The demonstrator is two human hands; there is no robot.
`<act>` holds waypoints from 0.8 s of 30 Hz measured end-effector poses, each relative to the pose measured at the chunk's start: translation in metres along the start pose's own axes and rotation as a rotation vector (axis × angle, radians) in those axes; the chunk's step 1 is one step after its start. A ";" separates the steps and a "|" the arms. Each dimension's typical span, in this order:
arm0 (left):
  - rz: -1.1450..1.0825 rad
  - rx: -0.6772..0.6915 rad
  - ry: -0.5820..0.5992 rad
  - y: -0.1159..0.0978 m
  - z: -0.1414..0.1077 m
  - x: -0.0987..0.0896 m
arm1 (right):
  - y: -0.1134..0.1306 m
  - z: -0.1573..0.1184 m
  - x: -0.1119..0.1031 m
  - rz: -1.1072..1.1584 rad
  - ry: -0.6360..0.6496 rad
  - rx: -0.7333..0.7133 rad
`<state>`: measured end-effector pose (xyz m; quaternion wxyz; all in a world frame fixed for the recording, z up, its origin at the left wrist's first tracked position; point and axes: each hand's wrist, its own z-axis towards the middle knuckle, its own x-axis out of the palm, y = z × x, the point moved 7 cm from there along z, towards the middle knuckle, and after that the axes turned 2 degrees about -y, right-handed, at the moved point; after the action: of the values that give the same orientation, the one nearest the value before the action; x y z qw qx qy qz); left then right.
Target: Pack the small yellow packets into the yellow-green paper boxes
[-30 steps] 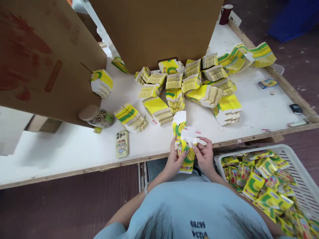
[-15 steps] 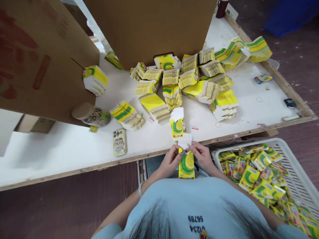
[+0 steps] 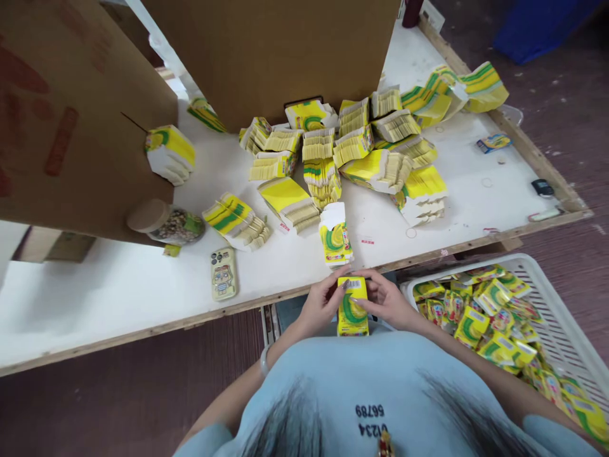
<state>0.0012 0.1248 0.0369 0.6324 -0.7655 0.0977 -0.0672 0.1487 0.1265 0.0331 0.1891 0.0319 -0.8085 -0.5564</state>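
Between both hands, in front of my body at the table's edge, is a small yellow and green carton (image 3: 353, 317) with a barcode at its top end. My left hand (image 3: 326, 298) grips its left side, thumb on the printed face. On the other side my right hand (image 3: 384, 299) holds it with the thumb across the face and the fingers curled behind. The carton's upper end looks folded down. Just beyond, a short stack of flat yellow cartons (image 3: 335, 238) with white flaps lies on the table's near edge.
Several bundles of flat cartons (image 3: 318, 145) cover the middle of the white table (image 3: 285, 273). A phone (image 3: 223, 274) and a jar (image 3: 166, 222) lie at left, near large cardboard boxes (image 3: 271, 51). Right of me stands a white basket (image 3: 561, 317) with yellow packets.
The white flap that stood up at the carton's top is now folded down, and the barcode end shows. Both hands have shifted along the carton's sides. The view has moved slightly.
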 end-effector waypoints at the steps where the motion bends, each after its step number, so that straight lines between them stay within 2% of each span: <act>1: 0.010 -0.004 0.007 -0.001 0.000 0.001 | 0.000 0.001 0.001 0.037 0.005 0.023; 10: 0.068 0.011 0.019 -0.001 0.001 0.004 | 0.002 0.005 -0.003 0.148 0.042 0.116; 17: 0.123 0.073 -0.068 -0.009 0.002 0.005 | 0.003 0.010 -0.007 0.168 0.123 0.141; 19: 0.196 0.094 -0.082 -0.010 0.013 0.004 | 0.000 0.011 -0.014 0.207 0.055 0.136; 22: 0.355 0.164 -0.204 -0.016 0.044 -0.007 | -0.009 0.012 -0.026 0.259 -0.097 0.101; 24: 0.392 0.211 -0.287 -0.021 0.068 -0.014 | -0.014 0.010 -0.039 0.215 -0.213 0.071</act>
<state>0.0041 0.1967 0.0445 0.7170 -0.6635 0.1459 0.1561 0.1793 0.1403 0.0070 0.1594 -0.1074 -0.8419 -0.5043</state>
